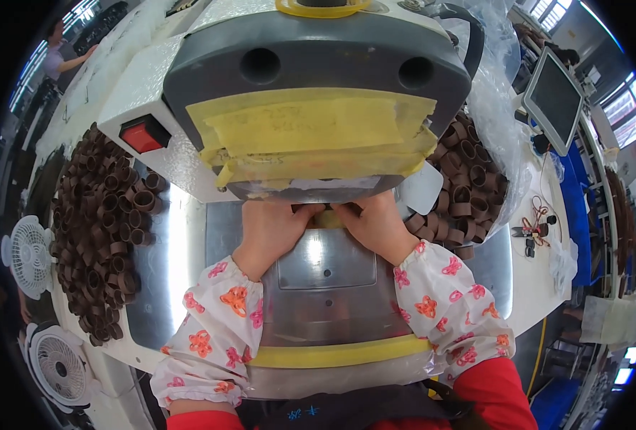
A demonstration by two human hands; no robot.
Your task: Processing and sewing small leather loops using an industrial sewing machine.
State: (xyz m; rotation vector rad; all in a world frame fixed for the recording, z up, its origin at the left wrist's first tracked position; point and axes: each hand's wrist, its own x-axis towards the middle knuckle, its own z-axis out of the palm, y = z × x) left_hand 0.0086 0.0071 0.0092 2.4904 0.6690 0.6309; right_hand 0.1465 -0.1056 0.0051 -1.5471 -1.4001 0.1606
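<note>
- Small tan-brown piece [326,219], material unclear — lies btwn the thumbs, just below the lower edge of the bulky dark-grey machine head [332,64] w/ yellow tape [318,136]; visible long axis approx L-R.
- L hand [271,231] & R hand [377,228] abt equally near, one per side.
- Thumbs point inward; other fingertips hidden — can't tell if grasping.

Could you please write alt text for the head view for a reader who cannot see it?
A person's left hand and right hand sit close together below a grey machine patched with yellow tape; what they hold is unclear. Brown rings lie heaped on both sides, with two white fans at left.
</note>
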